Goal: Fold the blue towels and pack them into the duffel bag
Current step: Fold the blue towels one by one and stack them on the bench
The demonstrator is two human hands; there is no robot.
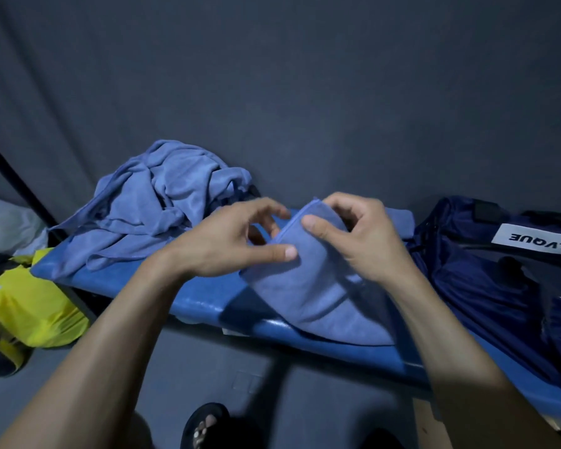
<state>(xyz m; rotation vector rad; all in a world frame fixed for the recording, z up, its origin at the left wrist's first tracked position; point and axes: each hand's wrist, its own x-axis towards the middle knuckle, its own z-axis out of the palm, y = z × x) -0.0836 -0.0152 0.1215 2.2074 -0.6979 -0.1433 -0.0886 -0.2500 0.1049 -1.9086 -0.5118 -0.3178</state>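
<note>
Both hands pinch 1 folded blue towel (308,286): left hand (230,244), right hand (360,234). Navy duffel bag (486,286) beside it on blue table (201,303); contents unclear. Towel heap (162,202) left.

Glossy blue padded bench (204,306) across frame centre, bearing crumpled blue towel heap (162,202) upper left, part-folded blue towel (318,296) centre, navy fabric duffel bag (486,286) right.

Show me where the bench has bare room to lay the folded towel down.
Bare blue bench shows between the crumpled towel pile and the towel in hand, along the front edge. Crowded: the pile fills the left end, the duffel bag the right.
</note>
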